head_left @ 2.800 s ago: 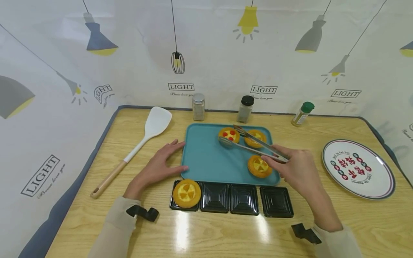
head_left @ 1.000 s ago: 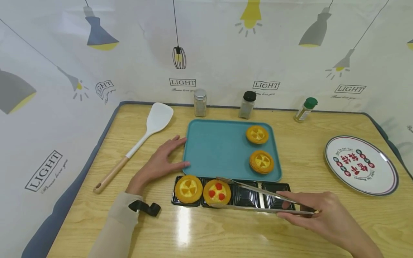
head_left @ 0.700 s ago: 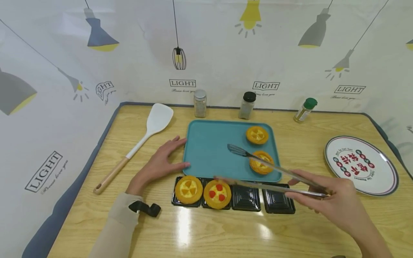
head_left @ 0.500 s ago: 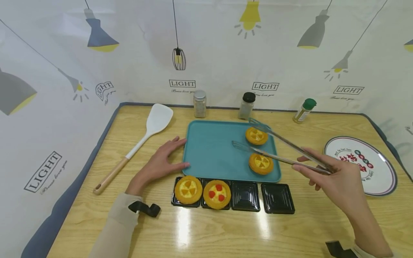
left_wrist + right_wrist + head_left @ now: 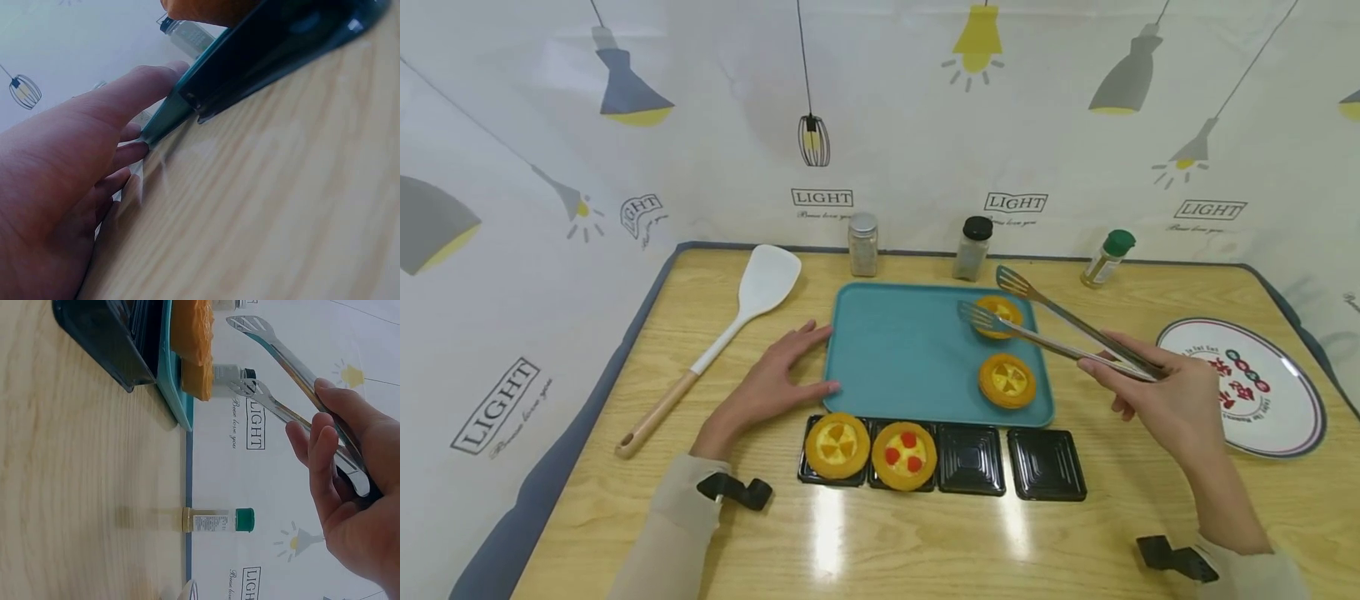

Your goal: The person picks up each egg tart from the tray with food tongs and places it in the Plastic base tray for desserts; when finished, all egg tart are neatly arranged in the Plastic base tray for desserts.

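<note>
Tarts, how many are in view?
4: far tart and near tart on the blue tray, right side; leftmost tart in the leftmost black container; red-topped tart in the second container.

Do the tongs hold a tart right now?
No, the right wrist view shows the tongs spread open, with nothing pinched between their ends.

My left sleeve (image 5: 672, 521) is pale beige, plain cloth, lightly creased; my right sleeve (image 5: 1255, 575) matches. Black fitting (image 5: 735, 490) on the left one, bent, blocky-ended. Black bracket (image 5: 1177, 559) on the right, angular, stepped. Left hand (image 5: 778, 379), right hand (image 5: 1180, 400): bare.
</note>
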The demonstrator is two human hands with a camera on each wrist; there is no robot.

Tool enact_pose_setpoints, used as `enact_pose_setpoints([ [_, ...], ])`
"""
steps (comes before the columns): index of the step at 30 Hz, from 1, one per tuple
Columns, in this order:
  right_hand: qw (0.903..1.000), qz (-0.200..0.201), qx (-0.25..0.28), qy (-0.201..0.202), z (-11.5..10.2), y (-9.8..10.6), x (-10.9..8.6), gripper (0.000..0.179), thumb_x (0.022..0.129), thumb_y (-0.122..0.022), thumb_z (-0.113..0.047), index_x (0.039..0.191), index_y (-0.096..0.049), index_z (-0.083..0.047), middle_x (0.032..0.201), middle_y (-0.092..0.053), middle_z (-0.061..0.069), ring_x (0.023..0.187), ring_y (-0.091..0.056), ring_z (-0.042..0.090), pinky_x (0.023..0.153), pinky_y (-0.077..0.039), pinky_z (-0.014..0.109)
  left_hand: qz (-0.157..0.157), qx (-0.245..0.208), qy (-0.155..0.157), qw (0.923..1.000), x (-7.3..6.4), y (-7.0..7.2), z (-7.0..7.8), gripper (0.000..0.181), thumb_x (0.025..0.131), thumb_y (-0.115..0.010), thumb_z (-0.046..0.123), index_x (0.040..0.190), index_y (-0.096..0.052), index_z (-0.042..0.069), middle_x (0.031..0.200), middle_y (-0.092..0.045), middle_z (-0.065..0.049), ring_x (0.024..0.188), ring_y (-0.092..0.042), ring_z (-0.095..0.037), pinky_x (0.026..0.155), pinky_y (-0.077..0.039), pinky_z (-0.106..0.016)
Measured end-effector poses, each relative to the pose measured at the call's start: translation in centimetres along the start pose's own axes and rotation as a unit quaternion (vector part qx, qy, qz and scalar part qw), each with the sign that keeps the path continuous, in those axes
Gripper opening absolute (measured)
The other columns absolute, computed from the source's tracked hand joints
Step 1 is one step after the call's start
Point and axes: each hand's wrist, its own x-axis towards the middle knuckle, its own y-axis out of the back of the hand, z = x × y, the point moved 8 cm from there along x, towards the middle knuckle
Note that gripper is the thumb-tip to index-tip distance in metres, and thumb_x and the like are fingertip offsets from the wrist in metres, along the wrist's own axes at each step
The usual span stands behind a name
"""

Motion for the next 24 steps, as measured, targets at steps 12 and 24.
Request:
enact_pose_setpoints([
  [12,0.9994,0.005,-0.033,-0.004,1.0,0.6,0.2,0.044,0.082,-0.082,-0.019,0.121,-0.069,-0.003,0.068,-0.071,-0.002,0.041,-0.059,0.02,0.036,-0.046,0.025,0.0,0.004,-0.008,1.0,0.0,0.0,0.2,0.086,0.083,-0.07,0.06,0.154,-0.032,0.03,0.161,-0.019,-0.005,0.146,-0.015,-0.029,0.115,-0.016,-0.058],
  [24,0.9973,-0.016,-0.071,-0.007,2.7,0.2,0.4,0.054,0.08,-0.082,-0.033,0.125,-0.068,-0.006,0.06,-0.067,0.004,0.041,-0.059,0.02,0.035,-0.045,0.026,0.0,0.0,-0.01,1.0,-0.1,0.1,0.4,0.085,0.083,-0.07,0.058,0.154,-0.033,0.029,0.161,-0.02,-0.006,0.146,-0.015,-0.031,0.115,-0.016,-0.059],
])
